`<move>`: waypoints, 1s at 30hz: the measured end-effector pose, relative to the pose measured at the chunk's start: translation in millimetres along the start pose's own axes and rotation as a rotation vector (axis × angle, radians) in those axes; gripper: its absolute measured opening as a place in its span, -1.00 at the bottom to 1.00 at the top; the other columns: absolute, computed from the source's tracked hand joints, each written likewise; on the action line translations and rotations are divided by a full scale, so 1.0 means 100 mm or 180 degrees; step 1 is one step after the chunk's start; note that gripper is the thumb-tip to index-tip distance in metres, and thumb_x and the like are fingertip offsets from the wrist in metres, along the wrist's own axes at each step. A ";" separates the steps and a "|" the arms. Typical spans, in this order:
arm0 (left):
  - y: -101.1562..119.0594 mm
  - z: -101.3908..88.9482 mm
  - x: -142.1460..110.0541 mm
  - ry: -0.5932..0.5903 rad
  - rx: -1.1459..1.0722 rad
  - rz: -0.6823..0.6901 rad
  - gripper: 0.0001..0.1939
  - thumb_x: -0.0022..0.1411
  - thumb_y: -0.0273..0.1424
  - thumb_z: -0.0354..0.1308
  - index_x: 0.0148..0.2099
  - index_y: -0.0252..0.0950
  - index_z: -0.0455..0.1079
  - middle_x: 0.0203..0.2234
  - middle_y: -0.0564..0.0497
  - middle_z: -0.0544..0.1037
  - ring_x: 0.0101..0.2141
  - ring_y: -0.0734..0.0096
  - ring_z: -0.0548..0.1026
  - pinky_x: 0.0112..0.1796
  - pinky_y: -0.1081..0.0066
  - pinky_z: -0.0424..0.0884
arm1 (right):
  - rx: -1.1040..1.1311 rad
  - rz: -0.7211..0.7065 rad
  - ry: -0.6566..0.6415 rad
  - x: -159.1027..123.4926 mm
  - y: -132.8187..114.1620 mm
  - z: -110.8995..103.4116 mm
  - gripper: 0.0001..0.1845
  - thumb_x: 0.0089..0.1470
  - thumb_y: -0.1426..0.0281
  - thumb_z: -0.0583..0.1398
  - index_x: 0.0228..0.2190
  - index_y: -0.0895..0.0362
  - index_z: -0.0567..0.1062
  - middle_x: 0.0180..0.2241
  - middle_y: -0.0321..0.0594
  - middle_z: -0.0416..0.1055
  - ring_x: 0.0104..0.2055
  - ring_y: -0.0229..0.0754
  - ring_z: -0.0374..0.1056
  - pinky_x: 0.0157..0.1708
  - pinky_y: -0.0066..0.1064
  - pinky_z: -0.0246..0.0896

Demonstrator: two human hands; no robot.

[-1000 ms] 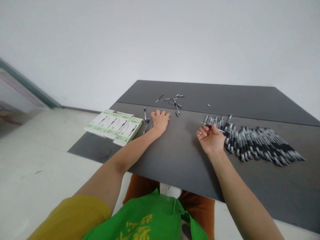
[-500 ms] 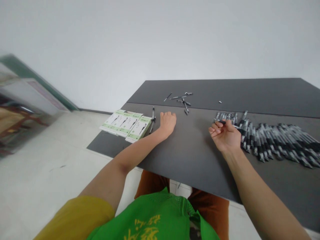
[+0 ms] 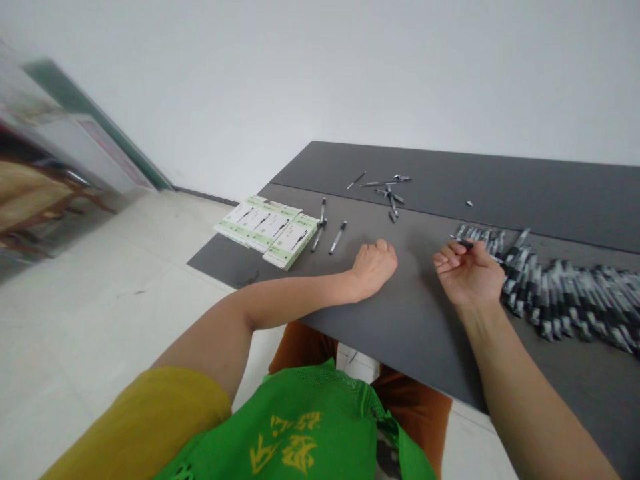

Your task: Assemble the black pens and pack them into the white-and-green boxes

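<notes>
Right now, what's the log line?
left hand: curled, contents hidden; right hand: holding pen; boxes: left side; pen pile: right side

Boxes [image 3: 291, 241] lie left on the worktop [image 3: 380, 340], three pens [image 3: 338, 237] just right of them. Pen parts [image 3: 393, 199] lie at the far middle. A pen pile [image 3: 570, 293] spreads right. The wall [image 3: 400, 73] stands beyond the far edge.

Light flat, fairly bright, diffuse. Soft shadow on table [image 3: 410, 327] just left of right hand [image 3: 470, 272]. Furniture [image 3: 33, 197] far left of left hand [image 3: 375, 268] smeared; pens [image 3: 560, 293] right of right hand soft. Wide-angle stretch at edges.
</notes>
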State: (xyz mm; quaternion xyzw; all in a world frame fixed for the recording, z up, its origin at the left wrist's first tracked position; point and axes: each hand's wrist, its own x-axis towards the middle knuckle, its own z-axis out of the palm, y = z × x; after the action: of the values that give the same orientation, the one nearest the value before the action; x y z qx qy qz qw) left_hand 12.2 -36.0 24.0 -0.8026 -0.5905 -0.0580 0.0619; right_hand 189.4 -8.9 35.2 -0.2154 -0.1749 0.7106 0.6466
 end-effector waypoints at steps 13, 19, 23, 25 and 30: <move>-0.20 0.04 0.29 0.0451 -0.2912 -0.1233 -0.81 0.07 -0.28 0.38 -0.31 -0.29 0.57 -0.16 -0.09 0.54 -0.15 0.34 0.48 -0.05 0.28 0.40 | -0.0209 -0.0047 -0.0035 -0.05 0.01 -0.02 -0.68 0.23 0.38 -0.02 -0.57 0.10 0.22 -0.64 -0.40 0.05 -0.71 -0.39 -0.17 -0.75 -0.52 -0.08; -0.01 0.27 0.42 -0.0055 -0.4594 -0.1200 -0.81 0.21 -0.35 0.24 -0.23 -0.38 0.56 -0.44 -0.02 0.55 -0.48 0.56 0.43 -0.35 0.45 0.46 | -0.0486 0.0139 -0.0132 -0.08 0.09 -0.01 -0.77 0.14 0.36 0.10 -0.54 0.11 0.29 -0.63 -0.42 0.08 -0.73 -0.42 -0.12 -0.74 -0.53 -0.02; 0.08 0.25 0.45 0.0002 -0.4968 -0.1071 -0.79 0.27 -0.43 0.15 -0.10 -0.36 0.55 -0.35 -0.04 0.58 -0.41 0.59 0.44 -0.33 0.50 0.45 | -0.0541 0.0211 -0.0082 -0.04 0.16 -0.04 -0.76 0.13 0.34 0.11 -0.55 0.11 0.31 -0.63 -0.40 0.17 -0.75 -0.44 -0.08 -0.71 -0.52 0.04; 0.11 0.22 0.44 -0.0254 -0.5162 -0.0964 -0.79 0.30 -0.46 0.11 -0.11 -0.37 0.55 -0.35 -0.04 0.57 -0.39 0.59 0.44 -0.31 0.49 0.46 | -0.0564 0.0195 -0.0013 -0.02 0.17 -0.06 -0.74 0.13 0.32 0.12 -0.56 0.11 0.31 -0.63 -0.39 0.20 -0.75 -0.43 -0.06 -0.71 -0.53 0.03; 0.09 0.18 0.42 -0.1006 -0.5581 -0.1014 -0.82 0.25 -0.41 0.21 -0.29 -0.47 0.51 -0.46 -0.03 0.51 -0.45 0.61 0.42 -0.36 0.45 0.53 | -0.0478 0.0185 -0.0006 0.00 0.18 -0.08 -0.76 0.13 0.32 0.12 -0.55 0.09 0.31 -0.71 -0.44 0.10 -0.78 -0.40 -0.07 -0.74 -0.54 -0.05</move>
State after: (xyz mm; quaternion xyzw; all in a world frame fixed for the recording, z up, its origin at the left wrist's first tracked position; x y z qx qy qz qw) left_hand 34.0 3.9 12.9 -0.4692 -0.4401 -0.3840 -0.6624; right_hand 178.2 -11.2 19.2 -0.2676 -0.2220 0.7141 0.6076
